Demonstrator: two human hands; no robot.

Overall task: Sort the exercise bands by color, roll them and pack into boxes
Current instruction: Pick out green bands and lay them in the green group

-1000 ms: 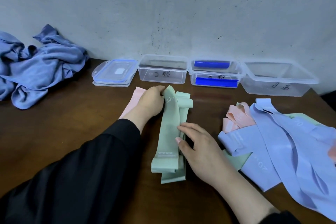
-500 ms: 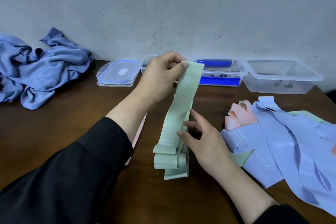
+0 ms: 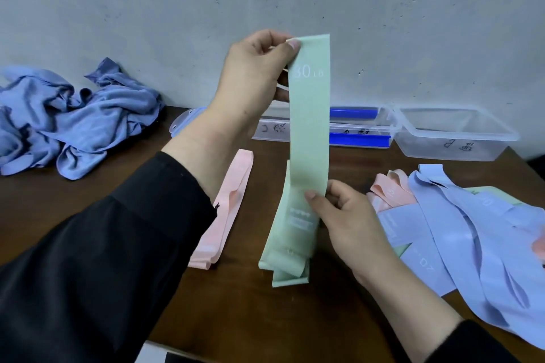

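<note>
Left hand (image 3: pixel 253 76) raised toward 12 o'clock, fingers pinched; right hand (image 3: pixel 351 221) low at 5 o'clock, thumb and fingers pinched.

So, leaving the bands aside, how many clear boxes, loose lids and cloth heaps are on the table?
Clear boxes: 3
Loose lid, partly hidden by the left arm: 1
Blue cloth heap: 1
Total: 5
</note>
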